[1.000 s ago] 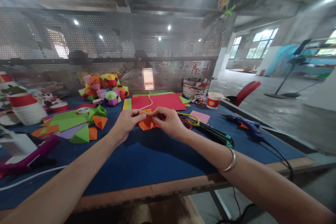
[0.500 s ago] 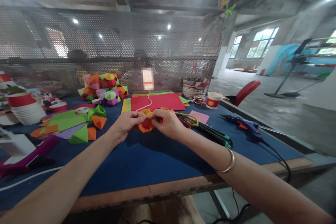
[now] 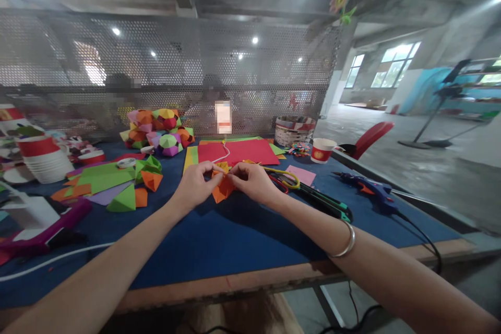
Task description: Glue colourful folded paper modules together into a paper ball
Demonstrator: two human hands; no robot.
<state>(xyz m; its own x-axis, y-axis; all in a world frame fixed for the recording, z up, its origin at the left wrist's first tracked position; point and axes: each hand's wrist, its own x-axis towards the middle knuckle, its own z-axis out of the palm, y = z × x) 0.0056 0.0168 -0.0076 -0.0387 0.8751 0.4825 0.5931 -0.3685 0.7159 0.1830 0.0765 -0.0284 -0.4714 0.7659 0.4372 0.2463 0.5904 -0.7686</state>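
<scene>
An orange folded paper piece (image 3: 223, 190) is pinched between my two hands, just above the blue table covering. My left hand (image 3: 198, 182) grips its left edge between thumb and fingers. On the other side, my right hand (image 3: 252, 181) is closed on the paper's right edge, fingertips meeting near its top. Behind it lie red paper sheets (image 3: 242, 152) on yellow and green ones. Yellow-handled scissors (image 3: 291, 178) and a black and green utility knife (image 3: 324, 200) rest right of my right hand. Fingers partly hide the paper's upper part.
Folded paper balls (image 3: 160, 133), loose green sheets (image 3: 105, 176) and stacked paper cups (image 3: 45, 162) occupy the left. To the right are a woven basket (image 3: 294, 130), a paper cup (image 3: 323, 150) and a blue glue gun (image 3: 368, 190) with its cable. A mesh panel (image 3: 242, 73) stands behind.
Both hands have changed their finger positions on the orange paper, and its lower part now hangs in a more pointed shape. The view has shifted slightly.
</scene>
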